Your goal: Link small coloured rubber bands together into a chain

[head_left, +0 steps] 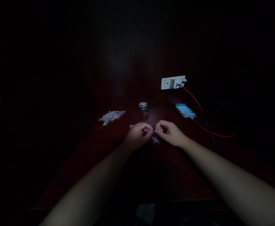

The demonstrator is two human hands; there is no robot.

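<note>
My left hand (141, 133) and my right hand (169, 132) meet over the middle of the table, each with thumb and fingers pinched together. Between their fingertips runs a thin pale strand (154, 130), too small and dim to identify surely. Just below the fingertips lies a bunch of thin purple strands or bands (155, 140). A small pale ring (131, 126) rests beside my left knuckles. Other small bits behind the hands are partly hidden. Farther left is a loose pile of small coloured elastic bands (112, 117).
A small clear round jar (143, 108) stands beyond my hands on the dark red table (85, 163). At the right lies a blurred blue phone-like object (186, 110) on a red cable (212, 135), which runs to a charger in the wall socket (167, 83). A black cable hangs nearby.
</note>
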